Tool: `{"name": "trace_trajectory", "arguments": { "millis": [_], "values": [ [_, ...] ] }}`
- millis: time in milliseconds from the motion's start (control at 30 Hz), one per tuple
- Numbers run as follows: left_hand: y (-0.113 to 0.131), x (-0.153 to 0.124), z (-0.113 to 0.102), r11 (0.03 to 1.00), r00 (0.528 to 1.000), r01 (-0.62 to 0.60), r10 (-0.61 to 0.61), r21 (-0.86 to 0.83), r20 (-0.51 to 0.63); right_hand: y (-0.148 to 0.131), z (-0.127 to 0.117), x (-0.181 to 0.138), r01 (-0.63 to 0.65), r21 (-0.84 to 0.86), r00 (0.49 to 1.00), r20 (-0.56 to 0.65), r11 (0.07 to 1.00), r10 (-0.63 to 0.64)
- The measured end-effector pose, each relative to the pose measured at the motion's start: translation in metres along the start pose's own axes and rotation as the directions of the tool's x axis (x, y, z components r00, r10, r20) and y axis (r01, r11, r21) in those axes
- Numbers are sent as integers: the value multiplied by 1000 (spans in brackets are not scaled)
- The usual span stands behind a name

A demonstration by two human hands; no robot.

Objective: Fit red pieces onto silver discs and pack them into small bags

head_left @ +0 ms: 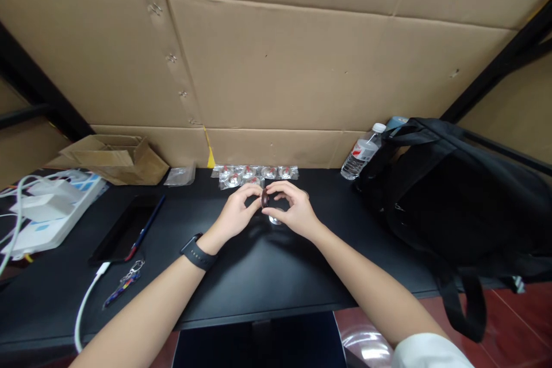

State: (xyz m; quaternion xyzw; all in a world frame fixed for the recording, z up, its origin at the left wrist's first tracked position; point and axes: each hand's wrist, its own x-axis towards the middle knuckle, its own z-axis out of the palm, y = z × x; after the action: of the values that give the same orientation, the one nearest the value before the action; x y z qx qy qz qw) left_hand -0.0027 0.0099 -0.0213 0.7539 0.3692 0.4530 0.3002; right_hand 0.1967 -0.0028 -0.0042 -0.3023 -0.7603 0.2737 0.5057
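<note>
Between my fingertips is a small dark brown round piece (264, 198), held just above the black table. My left hand (238, 210), with a dark watch on its wrist, pinches it from the left. On the other side, the thumb and fingers of my right hand (296, 209) close on the same piece. Under my right hand a shiny silver round part (276, 217) lies on the table, partly covered by the fingers. Just beyond my hands are several clear plastic packets (248, 172) with silvery round contents and red marks.
At the left are a power strip (52, 218), an open cardboard box (125, 160), a tablet (125, 227) with a pen (149, 221), and a keychain (123, 283). A water bottle (364, 152) and a black backpack (457, 201) stand at the right. Cardboard (280, 69) walls the back.
</note>
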Motion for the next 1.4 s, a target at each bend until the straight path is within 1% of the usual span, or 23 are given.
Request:
{"name": "trace_trajectory", "arguments": {
  "millis": [67, 267, 433, 500, 600, 667, 733, 867, 967, 1100, 1167, 1233, 1333, 1400],
  "values": [
    [1, -1, 1, 999, 999, -34, 35, 36, -23, 0, 1, 0, 1, -8, 1000, -11, 1000, -1],
    [9, -3, 1, 984, 997, -53, 62, 168, -45, 1, 4, -3, -48, -24, 998, -48, 999, 47],
    [15, -4, 1, 955, 992, -69, 97, 288, -83, 6, 5, -3, -91, 26, 995, -33, 995, 92],
    [16, -6, 2, 934, 992, -70, 102, 351, -75, 8, 6, -4, -122, 62, 992, -32, 991, 124],
    [17, -7, 0, 901, 993, -81, 110, 426, -44, 10, 8, -3, -185, 182, 982, -13, 966, 190],
    [17, -6, -1, 893, 993, -77, 110, 444, -49, 12, 7, -3, -221, 250, 974, 7, 943, 227],
    [18, -6, -2, 898, 992, -63, 105, 436, -72, 13, 6, -2, -238, 268, 970, 26, 934, 240],
    [19, -5, -2, 908, 990, -61, 107, 414, -88, 15, 1, -2, -215, 209, 977, 39, 954, 212],
    [20, -6, -1, 894, 990, -67, 114, 442, -80, 14, 0, -3, -193, 147, 981, 29, 970, 191],
    [22, -7, -1, 876, 992, -97, 124, 472, -26, 7, 0, -2, -186, 26, 982, 16, 982, 186],
    [22, -6, -2, 881, 992, -118, 123, 457, 19, 5, 0, -1, -196, -16, 980, 13, 980, 196],
    [22, -5, -3, 910, 993, -116, 108, 399, 44, 3, -1, 0, -207, -46, 978, 18, 977, 208],
    [22, -3, -6, 979, 995, -66, 51, 194, 81, 3, -4, 2, -201, -93, 979, 25, 975, 204],
    [22, -3, -8, 999, 989, -22, 15, 45, 145, 3, -6, 2, -186, -116, 980, 42, 976, 192]
  ]
}}
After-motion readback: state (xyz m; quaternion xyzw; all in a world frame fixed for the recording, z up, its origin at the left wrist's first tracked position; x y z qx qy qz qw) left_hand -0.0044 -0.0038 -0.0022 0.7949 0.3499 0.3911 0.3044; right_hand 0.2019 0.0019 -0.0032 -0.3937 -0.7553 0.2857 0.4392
